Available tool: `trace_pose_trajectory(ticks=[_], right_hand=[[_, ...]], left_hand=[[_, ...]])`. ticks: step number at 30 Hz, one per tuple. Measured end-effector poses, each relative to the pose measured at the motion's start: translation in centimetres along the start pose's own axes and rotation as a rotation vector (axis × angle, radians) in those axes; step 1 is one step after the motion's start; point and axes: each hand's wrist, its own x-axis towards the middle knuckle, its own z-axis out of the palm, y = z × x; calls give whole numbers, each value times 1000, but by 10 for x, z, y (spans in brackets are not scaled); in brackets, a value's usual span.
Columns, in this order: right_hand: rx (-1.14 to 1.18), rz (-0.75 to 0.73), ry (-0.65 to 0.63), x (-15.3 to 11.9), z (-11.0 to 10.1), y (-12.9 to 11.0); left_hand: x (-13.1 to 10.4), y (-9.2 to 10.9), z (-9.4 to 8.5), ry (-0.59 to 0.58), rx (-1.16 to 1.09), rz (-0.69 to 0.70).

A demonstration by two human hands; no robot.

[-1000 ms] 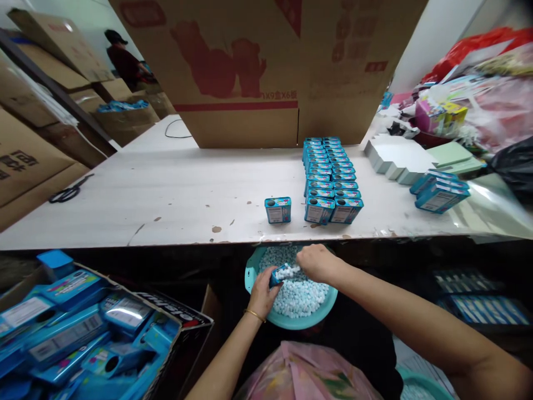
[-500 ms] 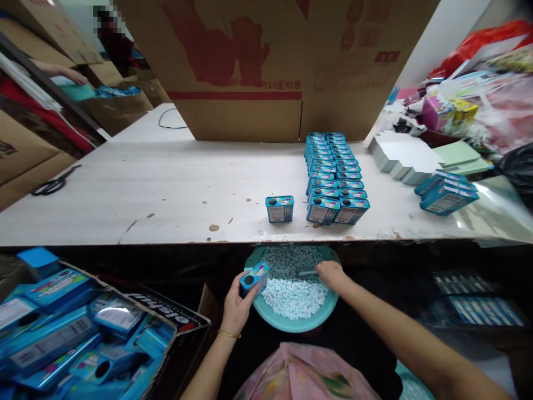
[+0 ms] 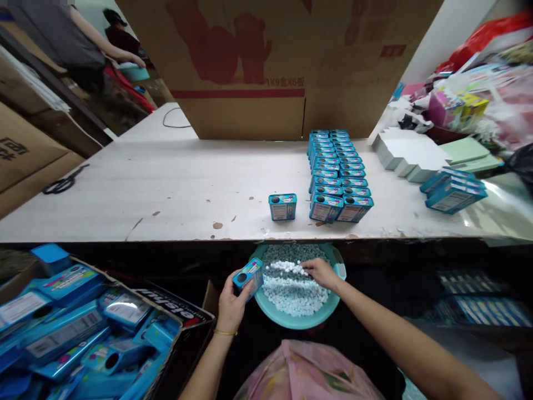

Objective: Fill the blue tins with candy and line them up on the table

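My left hand (image 3: pixel 232 304) is wrapped around a small blue tin (image 3: pixel 251 273), tilted, with a dark round opening in its top. The tin is at the left rim of a turquoise basin (image 3: pixel 287 321) full of small pale-blue pellets (image 3: pixel 293 303). Over the basin, my right hand (image 3: pixel 325 273) is closed on a scoop, mostly hidden under a heap of white pellets (image 3: pixel 286 268). The heap is just right of the tin, apart from it. One similar tin (image 3: pixel 282 207) stands alone near the table's front edge.
A double row of blue tins (image 3: pixel 340 178) stands on the white table (image 3: pixel 200 183). A large carton (image 3: pixel 250 111) rises behind. Scissors (image 3: pixel 65 180) lie left, above a box of blue tins (image 3: pixel 75 328). Stacked white card (image 3: pixel 410 153) lies right. Another person's arm (image 3: pixel 104 44) shows far left.
My right hand has lifted the scoop from the pellets, now heaped, and moved slightly left. The left hand with the tin shifted a little left. The other person has come further into view.
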Motion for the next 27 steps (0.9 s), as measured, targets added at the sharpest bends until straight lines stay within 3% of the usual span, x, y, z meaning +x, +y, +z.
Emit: trace_pose_trajectory(ticks=[4,8,14,19,23,27], right_hand=[[-1,-111,4,-22,-48,-21],[-269,-163,-30,-37,-78,-58],[-778,-172,-52,-50,-78,-107],[-873,-274,-41,-57,-72,-132],[-850,-245,-25,-56,-83,-115],[-806,-41,7,-45,-76,-53]], left_hand=[[-1,9,21,-104,26,75],[-2,13,46,-206,101,150],[-4,10,60,-258,185,236],[-3,6,62,-264,190,251],[-2,8,55,-235,104,201],[0,9,35,-151,34,132]])
